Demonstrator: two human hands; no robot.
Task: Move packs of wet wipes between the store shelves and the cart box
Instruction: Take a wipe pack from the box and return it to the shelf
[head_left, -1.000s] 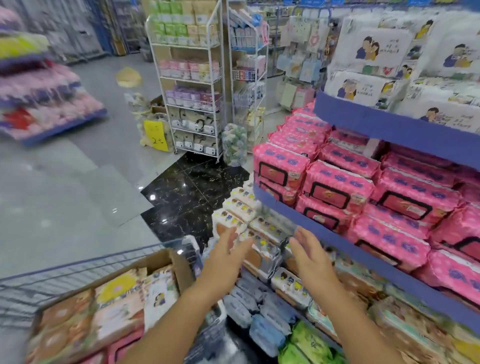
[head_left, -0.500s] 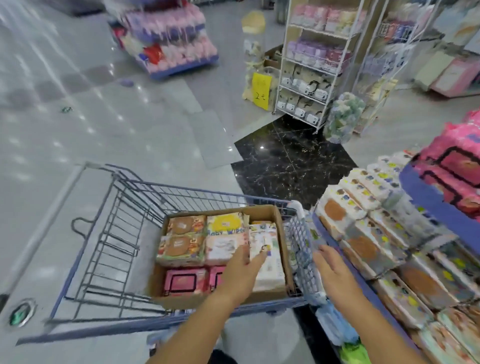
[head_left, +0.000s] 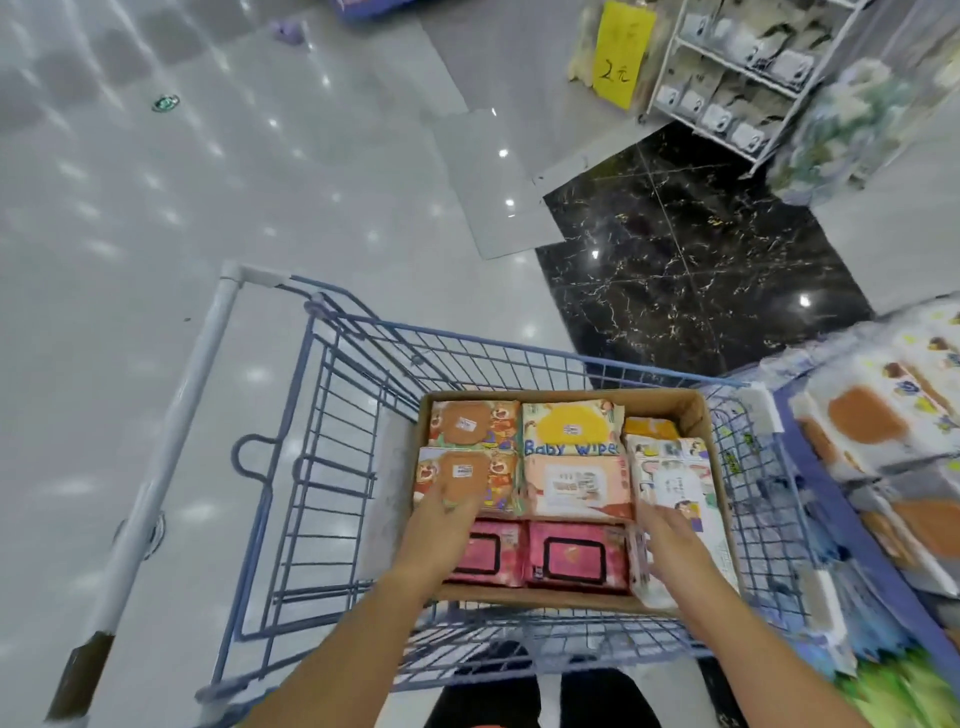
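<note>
Two hands (head_left: 441, 527) (head_left: 670, 540); one box (head_left: 545, 597); two pink packs (head_left: 488, 553) (head_left: 576, 558)

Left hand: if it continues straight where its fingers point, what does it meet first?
Probably the nearer brown-lidded pack in the box. The fingertips of the left hand overlap its near edge, but I cannot tell whether they touch.

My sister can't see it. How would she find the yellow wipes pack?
Find the blue wire cart, then the cardboard box inside it. In its far row, only the yellow pack has a yellow lid and blue "Baby wipes" lettering.
</note>
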